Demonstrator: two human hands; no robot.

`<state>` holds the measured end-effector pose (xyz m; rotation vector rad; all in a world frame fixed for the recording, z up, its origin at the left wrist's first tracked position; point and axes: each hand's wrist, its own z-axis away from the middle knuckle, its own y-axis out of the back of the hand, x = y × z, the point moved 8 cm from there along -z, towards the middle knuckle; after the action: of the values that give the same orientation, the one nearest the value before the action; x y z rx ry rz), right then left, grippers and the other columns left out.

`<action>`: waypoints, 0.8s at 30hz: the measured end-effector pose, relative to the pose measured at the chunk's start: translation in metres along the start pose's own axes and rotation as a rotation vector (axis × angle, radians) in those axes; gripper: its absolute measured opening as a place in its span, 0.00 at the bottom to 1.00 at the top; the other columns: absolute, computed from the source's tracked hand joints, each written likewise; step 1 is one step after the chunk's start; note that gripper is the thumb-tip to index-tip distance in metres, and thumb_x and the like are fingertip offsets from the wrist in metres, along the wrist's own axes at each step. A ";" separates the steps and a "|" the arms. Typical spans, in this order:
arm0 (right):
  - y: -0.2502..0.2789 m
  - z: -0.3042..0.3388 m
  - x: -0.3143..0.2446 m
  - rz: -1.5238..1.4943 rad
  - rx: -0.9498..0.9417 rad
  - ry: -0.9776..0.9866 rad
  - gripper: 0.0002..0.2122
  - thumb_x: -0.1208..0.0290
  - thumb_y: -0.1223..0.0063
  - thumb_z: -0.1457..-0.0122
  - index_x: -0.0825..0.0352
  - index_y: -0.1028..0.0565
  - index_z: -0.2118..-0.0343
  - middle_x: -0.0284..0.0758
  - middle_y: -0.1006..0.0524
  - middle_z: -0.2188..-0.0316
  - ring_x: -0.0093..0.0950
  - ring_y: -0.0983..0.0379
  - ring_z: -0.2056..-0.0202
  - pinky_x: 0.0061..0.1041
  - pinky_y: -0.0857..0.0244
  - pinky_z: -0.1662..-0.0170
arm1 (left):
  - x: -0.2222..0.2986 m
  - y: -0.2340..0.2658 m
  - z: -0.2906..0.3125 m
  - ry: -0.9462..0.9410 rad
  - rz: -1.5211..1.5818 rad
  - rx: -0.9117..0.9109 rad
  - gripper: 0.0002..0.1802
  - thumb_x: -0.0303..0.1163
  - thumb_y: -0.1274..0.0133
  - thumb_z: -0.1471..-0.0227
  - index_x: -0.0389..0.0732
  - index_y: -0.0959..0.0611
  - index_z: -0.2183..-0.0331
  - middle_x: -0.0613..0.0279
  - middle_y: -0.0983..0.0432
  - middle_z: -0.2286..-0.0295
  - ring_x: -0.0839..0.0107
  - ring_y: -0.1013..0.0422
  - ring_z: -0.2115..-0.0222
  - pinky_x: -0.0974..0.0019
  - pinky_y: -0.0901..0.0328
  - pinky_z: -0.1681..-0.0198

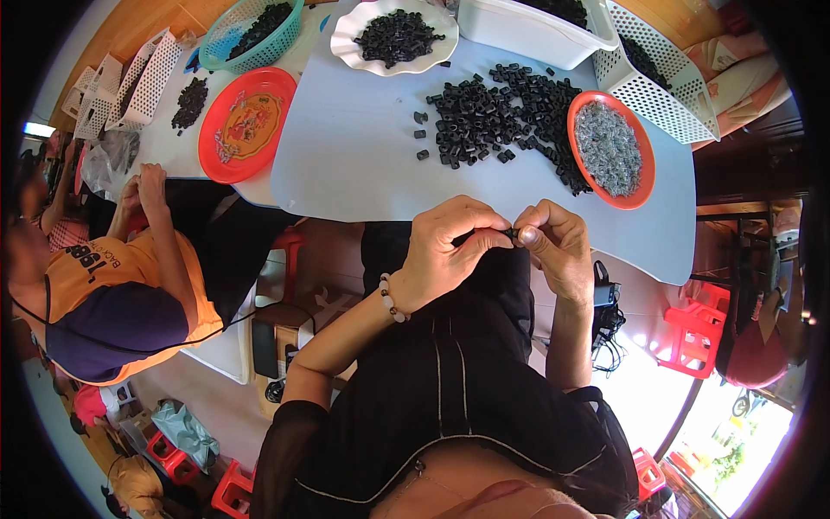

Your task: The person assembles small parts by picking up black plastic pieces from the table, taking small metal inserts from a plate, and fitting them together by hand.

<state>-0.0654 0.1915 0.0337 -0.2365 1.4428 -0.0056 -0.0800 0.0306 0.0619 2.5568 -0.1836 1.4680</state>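
Above the near edge of the pale blue table point(346, 156), my left hand point(450, 246) and my right hand point(558, 246) meet. Between their pinched fingertips is a small black plastic part point(512, 233), partly covered by the fingers. A beaded bracelet circles my left wrist. Beyond my hands lies a loose heap of small black plastic pieces point(475, 121). An orange bowl point(648, 173) to its right holds many tiny clear plastic pieces point(609, 149). More black pieces fill a white scalloped dish point(343, 41) at the far edge.
A white tub point(536, 39) and a white perforated basket point(696, 117) stand at the back right. On the left table are a red plate point(207, 130) and a teal basket point(226, 62). A co-worker point(130, 303) sits at left; red stools point(692, 337) stand at right.
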 end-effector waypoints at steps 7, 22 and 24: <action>-0.004 0.002 0.002 0.027 -0.030 -0.013 0.07 0.74 0.41 0.39 0.72 0.25 0.70 0.31 0.23 0.71 0.17 0.29 0.68 0.18 0.34 0.61 | 0.009 0.001 0.004 -0.027 -0.079 -0.031 0.13 0.16 0.34 0.59 0.37 0.16 0.68 0.60 0.22 0.71 0.69 0.23 0.74 0.70 0.30 0.72; -0.016 0.006 0.002 0.047 0.049 0.061 0.05 0.76 0.42 0.39 0.71 0.26 0.69 0.30 0.24 0.71 0.17 0.29 0.67 0.18 0.34 0.59 | 0.013 0.006 0.008 0.043 -0.150 0.012 0.12 0.13 0.38 0.58 0.36 0.17 0.69 0.58 0.22 0.70 0.69 0.23 0.73 0.72 0.29 0.69; -0.016 0.006 -0.007 0.010 0.154 0.084 0.08 0.71 0.39 0.40 0.69 0.26 0.68 0.31 0.25 0.71 0.18 0.31 0.68 0.18 0.36 0.60 | 0.006 0.005 0.007 0.100 -0.119 -0.030 0.10 0.15 0.37 0.55 0.35 0.17 0.68 0.59 0.22 0.70 0.72 0.24 0.72 0.72 0.29 0.67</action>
<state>-0.0581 0.1777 0.0443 -0.1038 1.5188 -0.1198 -0.0719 0.0237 0.0644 2.4186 -0.0385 1.5310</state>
